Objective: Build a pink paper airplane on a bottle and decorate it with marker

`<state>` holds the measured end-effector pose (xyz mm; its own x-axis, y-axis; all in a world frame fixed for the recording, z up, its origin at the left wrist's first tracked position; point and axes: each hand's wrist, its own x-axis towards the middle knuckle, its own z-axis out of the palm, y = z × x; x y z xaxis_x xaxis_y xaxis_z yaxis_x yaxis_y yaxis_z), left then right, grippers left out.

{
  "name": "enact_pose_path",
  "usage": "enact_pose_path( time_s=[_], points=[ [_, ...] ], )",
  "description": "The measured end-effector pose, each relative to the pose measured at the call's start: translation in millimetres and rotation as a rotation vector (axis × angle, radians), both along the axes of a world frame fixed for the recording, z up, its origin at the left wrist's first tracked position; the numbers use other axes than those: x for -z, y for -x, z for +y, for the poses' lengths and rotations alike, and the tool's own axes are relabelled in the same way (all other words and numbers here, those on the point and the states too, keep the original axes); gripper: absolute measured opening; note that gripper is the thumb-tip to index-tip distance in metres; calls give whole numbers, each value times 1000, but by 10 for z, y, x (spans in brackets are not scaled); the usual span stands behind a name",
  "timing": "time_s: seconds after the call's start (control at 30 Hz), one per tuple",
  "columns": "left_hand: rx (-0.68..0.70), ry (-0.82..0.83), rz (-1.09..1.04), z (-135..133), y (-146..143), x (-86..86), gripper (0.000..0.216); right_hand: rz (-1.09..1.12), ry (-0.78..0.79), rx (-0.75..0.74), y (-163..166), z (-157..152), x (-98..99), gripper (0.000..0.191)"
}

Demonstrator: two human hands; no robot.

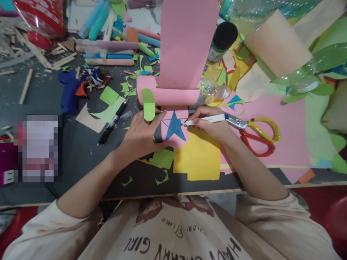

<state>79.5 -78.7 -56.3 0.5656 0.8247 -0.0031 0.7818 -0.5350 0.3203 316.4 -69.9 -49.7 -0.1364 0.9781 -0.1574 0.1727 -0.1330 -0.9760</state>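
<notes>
A blue star [175, 130], partly coloured in, shows on the lower flap of a pink paper craft [187, 43] with a rolled pink tube across it. My right hand [207, 122] is closed around a white marker [204, 120] with a dark blue end. The marker's tip touches the star's right side. My left hand [145, 128] grips the flap at its left edge, the thumb near the star's upper left; some of its fingers are hidden. A rounded light green paper strip [148, 104] on the tube stands just above that hand.
Scissors [251, 131] with red and yellow handles lie right of my right hand. A black pen [113, 122] and a blue glue gun [68, 90] lie to the left. Yellow paper [203, 159] is below the flap. A black-capped bottle [222, 41] stands behind, among several markers and scraps.
</notes>
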Motion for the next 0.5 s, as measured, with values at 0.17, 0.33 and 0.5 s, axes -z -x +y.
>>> enact_pose_path(
  time_s=[0.17, 0.33, 0.5],
  points=[
    [3, -3, -3, -1, 0, -1, 84, 65, -36, 67, -11, 15, 34, 6],
    [7, 12, -7, -1, -2, -7, 81, 56, -34, 54, -4, 10, 62, 4],
    [10, 6, 1, -3, 1, -3, 81, -3, -32, 24, -3, 7, 26, 6]
  ],
)
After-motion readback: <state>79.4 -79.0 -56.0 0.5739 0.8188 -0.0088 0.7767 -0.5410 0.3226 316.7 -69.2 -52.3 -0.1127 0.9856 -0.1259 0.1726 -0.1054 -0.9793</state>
